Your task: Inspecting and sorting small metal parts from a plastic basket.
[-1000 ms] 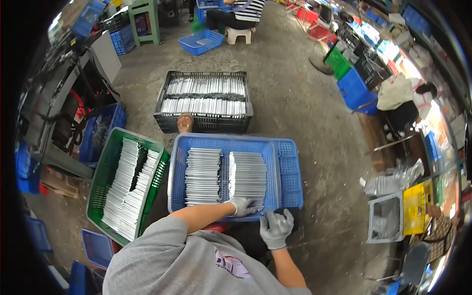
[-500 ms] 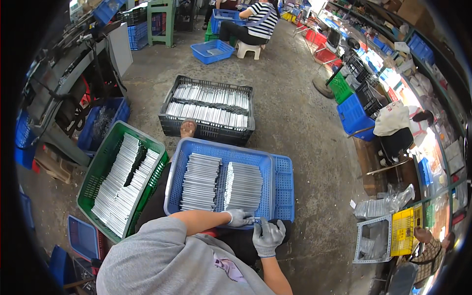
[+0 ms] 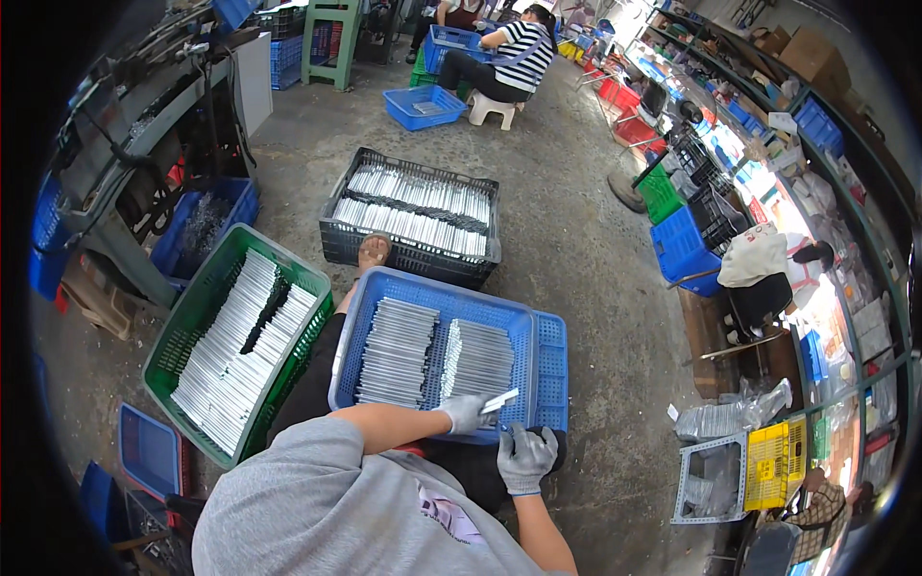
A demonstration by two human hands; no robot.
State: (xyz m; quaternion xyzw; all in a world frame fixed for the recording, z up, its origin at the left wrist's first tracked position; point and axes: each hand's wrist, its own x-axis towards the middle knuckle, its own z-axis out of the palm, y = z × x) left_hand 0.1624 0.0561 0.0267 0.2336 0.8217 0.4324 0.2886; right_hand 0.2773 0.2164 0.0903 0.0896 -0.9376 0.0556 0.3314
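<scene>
Both my hands wear grey knit gloves. My left hand is closed on a short silver metal strip, which points up to the right over the near right corner of a blue perforated basket. Inside that basket lie two rows of similar strips, a left row and a right row. My right hand is just beyond the basket's near right corner, fingers curled around something small and dark that I cannot make out.
A green basket of silver strips stands left; a black crate of strips stands ahead, beside a foot. A blue crate shows under my basket's right edge. Farther off, a person in stripes sits on a stool.
My left hand has lifted slightly, and the strip in it now tilts up to the right, apart from my right hand. My right hand has barely moved. The whole view has shifted a little.
</scene>
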